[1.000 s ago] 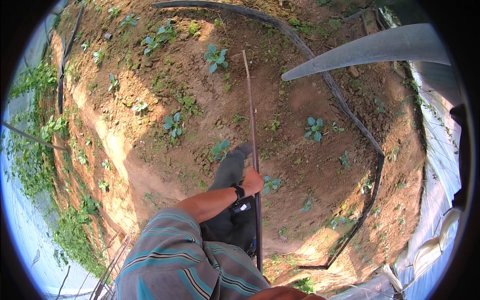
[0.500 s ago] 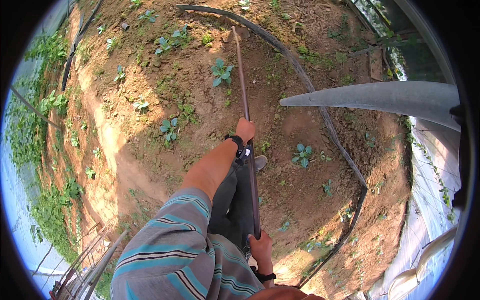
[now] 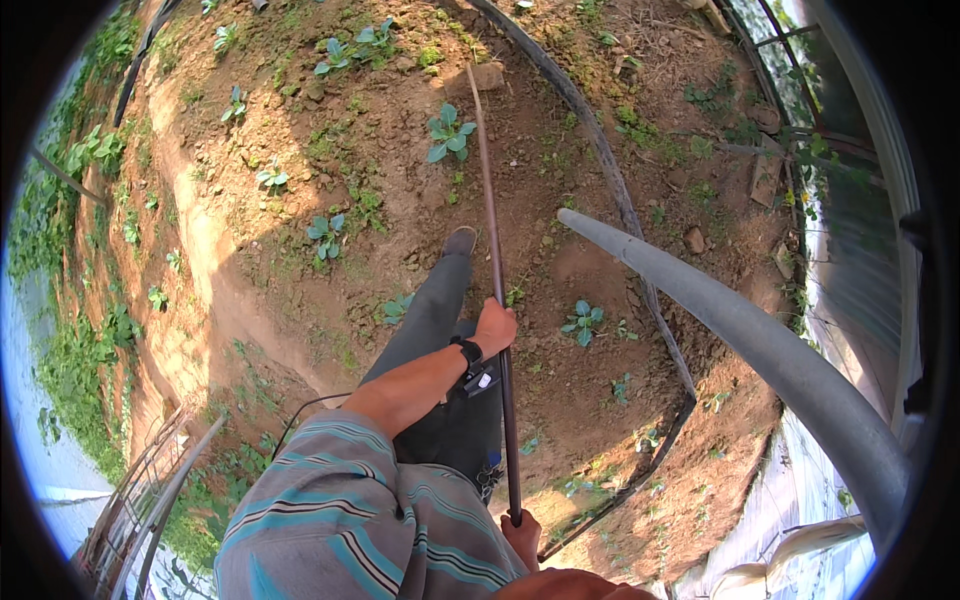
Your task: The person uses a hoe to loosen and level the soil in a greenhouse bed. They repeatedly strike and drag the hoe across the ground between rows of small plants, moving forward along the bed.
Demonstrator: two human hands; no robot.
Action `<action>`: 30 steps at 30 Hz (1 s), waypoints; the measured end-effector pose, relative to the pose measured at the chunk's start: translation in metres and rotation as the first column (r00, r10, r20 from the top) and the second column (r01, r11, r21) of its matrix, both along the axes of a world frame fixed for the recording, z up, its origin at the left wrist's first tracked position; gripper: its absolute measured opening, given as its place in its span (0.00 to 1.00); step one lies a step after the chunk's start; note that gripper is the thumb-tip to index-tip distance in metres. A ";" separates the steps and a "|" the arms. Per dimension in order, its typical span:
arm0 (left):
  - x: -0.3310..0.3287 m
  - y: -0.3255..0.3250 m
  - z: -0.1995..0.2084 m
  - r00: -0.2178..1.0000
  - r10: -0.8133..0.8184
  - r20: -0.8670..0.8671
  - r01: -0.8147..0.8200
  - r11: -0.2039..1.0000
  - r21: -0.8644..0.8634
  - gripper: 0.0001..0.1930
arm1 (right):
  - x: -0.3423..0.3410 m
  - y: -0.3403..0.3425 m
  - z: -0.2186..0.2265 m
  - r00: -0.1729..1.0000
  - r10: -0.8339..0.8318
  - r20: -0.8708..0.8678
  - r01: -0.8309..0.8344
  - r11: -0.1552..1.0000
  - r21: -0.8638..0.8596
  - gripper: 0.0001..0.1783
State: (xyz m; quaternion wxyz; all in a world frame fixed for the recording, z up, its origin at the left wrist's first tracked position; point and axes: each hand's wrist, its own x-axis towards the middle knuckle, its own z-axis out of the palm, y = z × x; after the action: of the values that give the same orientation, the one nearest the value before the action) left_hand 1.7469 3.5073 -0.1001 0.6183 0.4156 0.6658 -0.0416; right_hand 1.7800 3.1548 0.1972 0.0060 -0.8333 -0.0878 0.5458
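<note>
A long-handled hoe (image 3: 488,190) runs from my body out over the soil. Its blade (image 3: 487,77) rests at the ground at the far end, soil-coloured and hard to make out. My left hand (image 3: 496,327) is wrapped round the middle of the handle, a dark band and small device at its wrist. Near the butt end, close to my waist, my right hand (image 3: 522,535) grips the handle too, partly hidden by my clothing. A leafy green seedling (image 3: 451,133) grows just left of the blade end; another seedling (image 3: 582,323) stands right of my left hand.
A black hose (image 3: 600,150) curves along the bed on the right. The thick grey metal pole (image 3: 740,320) slants in from the lower right. My shoe (image 3: 461,241) is on the soil left of the handle. Leafy vines (image 3: 80,380) and plastic sheeting (image 3: 745,520) border the bed.
A leg has stepped forward, left of the handle. Both hands sit lower in the picture, still on the hoe. The view has shifted, and the metal pole now slants more steeply.
</note>
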 end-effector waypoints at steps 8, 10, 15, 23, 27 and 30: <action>0.005 0.247 -0.127 0.883 -0.269 -0.384 0.456 0.688 0.565 0.13 | 0.018 0.224 -0.121 0.998 0.032 -0.050 -0.020 0.973 0.232 0.15; 0.003 0.230 -0.131 0.900 -0.309 -0.307 0.432 0.715 0.550 0.14 | 0.017 0.220 -0.122 0.996 -0.032 -0.082 0.047 0.983 0.178 0.15; 0.001 0.066 -0.029 0.992 -0.051 -0.118 0.065 0.991 0.118 0.17 | 0.007 0.108 -0.007 0.997 -0.040 -0.067 0.030 0.991 -0.131 0.14; -0.002 0.002 0.070 0.986 -0.159 0.051 0.165 0.969 -0.183 0.18 | 0.027 0.055 0.103 0.995 0.068 -0.075 -0.088 0.951 -0.296 0.16; -0.007 0.068 0.039 0.995 -0.091 0.028 0.092 0.994 -0.050 0.17 | 0.032 0.104 0.064 0.995 0.045 -0.090 -0.061 0.982 -0.181 0.17; -0.015 0.151 -0.006 0.997 -0.051 -0.060 0.056 0.994 0.091 0.18 | 0.025 0.166 0.002 0.991 0.112 -0.068 -0.120 0.985 -0.124 0.14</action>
State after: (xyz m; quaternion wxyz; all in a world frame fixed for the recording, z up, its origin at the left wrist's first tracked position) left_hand 1.7315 3.6585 -0.1059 0.5778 0.4600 0.6731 -0.0393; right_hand 1.8053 3.3211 0.1990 -0.0766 -0.8084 -0.1006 0.5749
